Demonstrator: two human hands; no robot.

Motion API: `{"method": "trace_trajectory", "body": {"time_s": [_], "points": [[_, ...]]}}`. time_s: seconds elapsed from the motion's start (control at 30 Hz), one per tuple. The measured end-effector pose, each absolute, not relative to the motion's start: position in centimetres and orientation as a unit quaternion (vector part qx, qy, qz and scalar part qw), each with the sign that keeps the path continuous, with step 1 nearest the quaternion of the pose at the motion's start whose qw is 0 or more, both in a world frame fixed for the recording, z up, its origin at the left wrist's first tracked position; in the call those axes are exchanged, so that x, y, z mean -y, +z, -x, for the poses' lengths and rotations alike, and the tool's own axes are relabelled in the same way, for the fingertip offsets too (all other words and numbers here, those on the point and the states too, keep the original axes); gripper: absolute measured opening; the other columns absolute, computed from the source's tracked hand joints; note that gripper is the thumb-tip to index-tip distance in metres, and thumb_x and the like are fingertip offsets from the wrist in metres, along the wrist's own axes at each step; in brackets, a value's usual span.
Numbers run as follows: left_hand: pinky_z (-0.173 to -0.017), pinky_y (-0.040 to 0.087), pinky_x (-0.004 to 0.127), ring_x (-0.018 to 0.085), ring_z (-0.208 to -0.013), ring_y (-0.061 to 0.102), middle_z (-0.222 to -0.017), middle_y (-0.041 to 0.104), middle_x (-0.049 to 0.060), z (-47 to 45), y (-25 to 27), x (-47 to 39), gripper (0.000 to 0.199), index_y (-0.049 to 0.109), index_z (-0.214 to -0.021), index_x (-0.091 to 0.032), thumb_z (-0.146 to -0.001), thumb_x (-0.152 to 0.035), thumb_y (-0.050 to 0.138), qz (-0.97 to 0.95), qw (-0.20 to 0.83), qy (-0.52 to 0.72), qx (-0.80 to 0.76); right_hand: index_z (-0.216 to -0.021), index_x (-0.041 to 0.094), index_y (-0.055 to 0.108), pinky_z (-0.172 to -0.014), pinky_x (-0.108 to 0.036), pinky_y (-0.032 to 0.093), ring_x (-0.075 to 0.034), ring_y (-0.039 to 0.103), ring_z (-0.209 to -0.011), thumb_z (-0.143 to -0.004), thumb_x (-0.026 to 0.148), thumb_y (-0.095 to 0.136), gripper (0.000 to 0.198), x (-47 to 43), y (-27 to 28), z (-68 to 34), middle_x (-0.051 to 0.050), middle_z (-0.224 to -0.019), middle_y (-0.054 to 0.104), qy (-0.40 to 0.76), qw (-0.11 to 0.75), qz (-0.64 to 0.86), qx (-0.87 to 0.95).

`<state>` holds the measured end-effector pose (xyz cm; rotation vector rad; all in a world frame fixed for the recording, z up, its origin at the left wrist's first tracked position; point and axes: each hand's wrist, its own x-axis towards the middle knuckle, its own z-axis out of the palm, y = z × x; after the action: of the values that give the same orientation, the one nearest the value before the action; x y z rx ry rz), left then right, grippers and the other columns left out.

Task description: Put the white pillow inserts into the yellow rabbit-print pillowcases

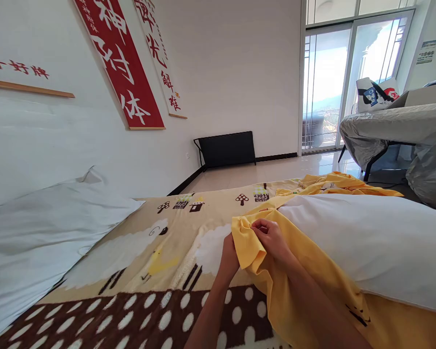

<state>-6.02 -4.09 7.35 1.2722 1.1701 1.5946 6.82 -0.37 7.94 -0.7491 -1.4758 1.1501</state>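
Bunched in front of me is a yellow fabric cover (287, 232), its edge folded over between my hands. My right hand (272, 237) pinches that edge with thumb and fingers from the right. On the other side, my left hand (230, 254) grips the same edge, its fingers mostly hidden behind the cloth. A plump white pillow (366, 237) lies to the right, resting on the spread part of the yellow cover. Whether any of the pillow is inside the cover, I cannot tell.
Beneath everything is a beige and brown blanket (189, 228) with sheep and polka dots. Another white pillow (58, 218) lies at the left by the wall. Beyond stand a black folded panel (227, 149), a plastic-covered table (396, 121) and glass doors (327, 87).
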Motion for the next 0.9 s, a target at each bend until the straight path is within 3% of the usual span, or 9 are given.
{"method": "trace_trajectory", "body": {"time_s": [0.1,0.37,0.63,0.77,0.9], "points": [[-0.051,0.038,0.022,0.011,-0.054,0.046,-0.057,0.058,-0.001,5.9,7.2,4.1,0.023,0.060,-0.059,-0.013,-0.048,-0.023,0.079,-0.504,0.386,0.626,-0.454,-0.068,0.016,0.058,-0.055,-0.024,0.039,-0.011,0.049,-0.058,-0.068,0.041,0.061,0.025,0.5,8.0,-6.8,0.000,-0.065,0.057,0.483,0.539,0.310,0.617],[-0.048,0.038,0.023,0.011,-0.051,0.046,-0.058,0.058,0.002,7.3,6.3,4.0,0.031,0.064,-0.066,-0.014,-0.056,-0.040,0.076,-0.503,0.442,0.610,-0.423,-0.061,0.018,0.052,-0.047,-0.023,0.033,-0.010,0.041,-0.051,-0.066,0.042,0.060,0.025,0.1,8.1,-7.4,0.003,-0.054,0.047,0.491,0.539,0.309,0.610],[-0.055,0.045,0.026,0.017,-0.060,0.057,-0.074,0.067,0.007,9.9,6.5,4.4,0.036,0.071,-0.081,-0.014,-0.055,-0.037,0.079,-0.515,0.521,0.565,-0.378,-0.066,0.021,0.045,-0.057,-0.027,0.037,-0.013,0.045,-0.059,-0.078,0.039,0.047,0.022,-0.3,7.8,-7.9,0.000,-0.063,0.052,0.324,0.598,0.396,0.617],[-0.056,0.046,0.025,0.018,-0.063,0.060,-0.076,0.069,0.008,10.5,6.0,4.3,0.041,0.072,-0.082,-0.013,-0.047,-0.032,0.084,-0.486,0.553,0.574,-0.358,-0.065,0.021,0.045,-0.059,-0.028,0.036,-0.014,0.046,-0.059,-0.078,0.033,0.046,0.017,-0.1,7.9,-7.8,0.000,-0.064,0.054,0.277,0.563,0.426,0.652],[-0.060,0.051,0.028,0.020,-0.069,0.061,-0.077,0.070,0.006,10.3,5.1,3.8,0.039,0.072,-0.080,-0.020,-0.046,-0.036,0.084,-0.416,0.547,0.639,-0.347,-0.072,0.021,0.050,-0.061,-0.028,0.037,-0.015,0.049,-0.063,-0.075,0.025,0.048,0.006,1.0,8.9,-8.1,-0.002,-0.072,0.058,0.243,0.557,0.441,0.661]]}}
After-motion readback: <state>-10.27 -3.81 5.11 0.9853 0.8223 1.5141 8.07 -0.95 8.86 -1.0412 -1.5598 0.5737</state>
